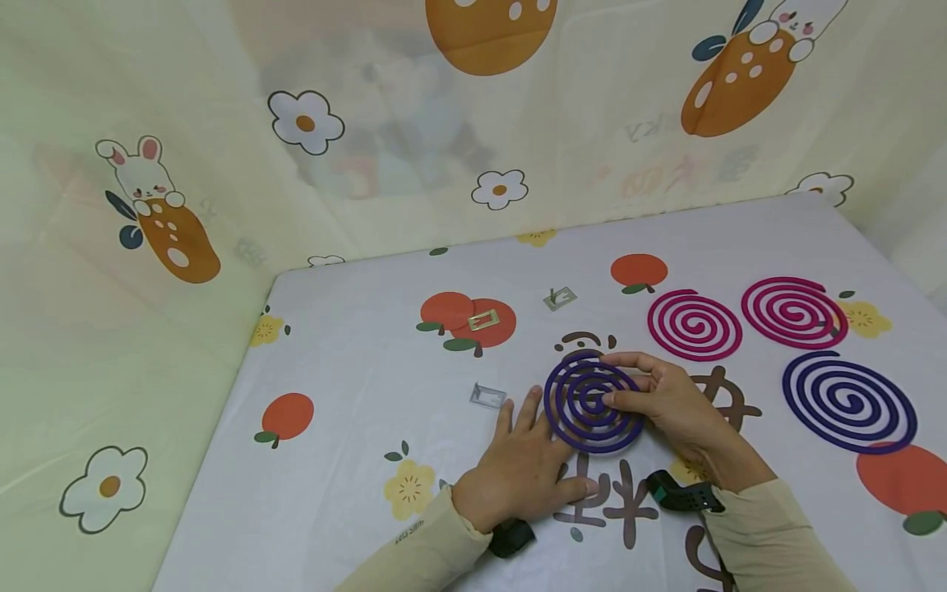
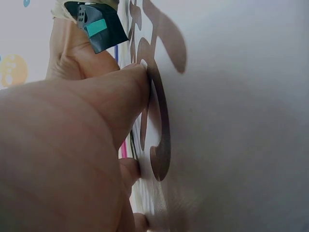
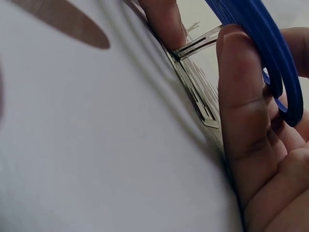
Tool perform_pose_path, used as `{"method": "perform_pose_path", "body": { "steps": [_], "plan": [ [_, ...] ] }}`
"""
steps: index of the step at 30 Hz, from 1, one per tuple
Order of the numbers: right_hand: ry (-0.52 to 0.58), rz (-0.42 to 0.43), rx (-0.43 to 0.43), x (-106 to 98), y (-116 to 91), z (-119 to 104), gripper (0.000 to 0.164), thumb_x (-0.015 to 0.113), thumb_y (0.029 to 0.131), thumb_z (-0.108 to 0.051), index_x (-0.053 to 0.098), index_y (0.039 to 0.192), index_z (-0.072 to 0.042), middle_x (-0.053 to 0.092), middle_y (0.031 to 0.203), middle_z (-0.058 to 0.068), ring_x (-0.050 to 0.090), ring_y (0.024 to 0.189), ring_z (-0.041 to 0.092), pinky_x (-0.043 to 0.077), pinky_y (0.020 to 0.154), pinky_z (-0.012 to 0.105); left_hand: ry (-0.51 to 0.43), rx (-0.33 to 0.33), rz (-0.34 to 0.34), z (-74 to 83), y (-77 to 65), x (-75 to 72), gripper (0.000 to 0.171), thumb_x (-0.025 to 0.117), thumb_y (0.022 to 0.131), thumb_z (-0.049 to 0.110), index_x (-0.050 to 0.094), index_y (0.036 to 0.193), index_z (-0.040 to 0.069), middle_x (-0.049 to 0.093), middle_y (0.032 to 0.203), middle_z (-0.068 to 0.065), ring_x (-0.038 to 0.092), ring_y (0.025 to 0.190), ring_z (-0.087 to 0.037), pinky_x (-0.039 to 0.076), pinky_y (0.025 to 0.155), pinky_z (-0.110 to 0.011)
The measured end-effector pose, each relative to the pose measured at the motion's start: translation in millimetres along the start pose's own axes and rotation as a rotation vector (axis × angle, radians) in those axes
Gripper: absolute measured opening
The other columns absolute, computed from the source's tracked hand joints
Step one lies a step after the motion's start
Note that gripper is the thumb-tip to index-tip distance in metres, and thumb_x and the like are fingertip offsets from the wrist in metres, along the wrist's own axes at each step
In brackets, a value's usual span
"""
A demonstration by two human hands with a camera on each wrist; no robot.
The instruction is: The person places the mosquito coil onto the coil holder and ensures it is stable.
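Observation:
My right hand pinches a dark blue mosquito coil, thumb near its centre and fingers toward its outer edge. In the right wrist view the coil stands tilted above a thin metal coil stand, whose narrow tongue is bent upward. A fingertip presses at the stand's edge where the tongue rises. My left hand lies spread on the table, fingers pointing forward, its index finger partly hidden below the coil. In the left wrist view its thumb rests on the printed cloth.
Three more metal stands lie about: a silver one beside the left fingertips, a gold one and another farther back. Two pink coils and a dark blue coil lie at the right. A patterned curtain closes off the back.

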State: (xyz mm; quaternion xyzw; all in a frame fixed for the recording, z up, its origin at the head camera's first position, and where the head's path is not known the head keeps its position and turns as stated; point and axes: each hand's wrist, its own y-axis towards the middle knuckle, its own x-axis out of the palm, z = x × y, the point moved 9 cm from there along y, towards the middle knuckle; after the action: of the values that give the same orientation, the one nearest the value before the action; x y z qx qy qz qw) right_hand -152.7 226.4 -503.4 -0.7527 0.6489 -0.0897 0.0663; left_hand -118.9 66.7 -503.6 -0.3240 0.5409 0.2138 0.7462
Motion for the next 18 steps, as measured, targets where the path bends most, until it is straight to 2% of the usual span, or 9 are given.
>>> {"method": "perform_pose_path", "body": {
  "steps": [7, 18],
  "plan": [
    [-0.012, -0.011, 0.013, 0.7, 0.3, 1.3, 0.063, 0.075, 0.095, -0.006, 0.044, 0.149, 0.007, 0.072, 0.127, 0.021, 0.072, 0.109, 0.011, 0.056, 0.092, 0.022, -0.004, -0.006, -0.001, 0.0, -0.8, -0.3, 0.085, 0.05, 0.1, 0.069, 0.01, 0.168, 0.037, 0.002, 0.177, -0.001, 0.001, 0.161, -0.036, 0.012, 0.125, -0.064],
    [-0.028, -0.015, 0.019, 1.0, -0.1, 1.5, 0.064, 0.075, 0.095, -0.005, 0.043, 0.149, 0.006, 0.071, 0.127, 0.023, 0.073, 0.108, 0.013, 0.057, 0.091, 0.024, 0.001, -0.008, -0.002, 0.0, -0.6, -0.9, 0.086, 0.051, 0.099, 0.068, 0.012, 0.168, 0.036, 0.003, 0.177, -0.001, 0.002, 0.161, -0.036, 0.013, 0.125, -0.065]
  ]
}}
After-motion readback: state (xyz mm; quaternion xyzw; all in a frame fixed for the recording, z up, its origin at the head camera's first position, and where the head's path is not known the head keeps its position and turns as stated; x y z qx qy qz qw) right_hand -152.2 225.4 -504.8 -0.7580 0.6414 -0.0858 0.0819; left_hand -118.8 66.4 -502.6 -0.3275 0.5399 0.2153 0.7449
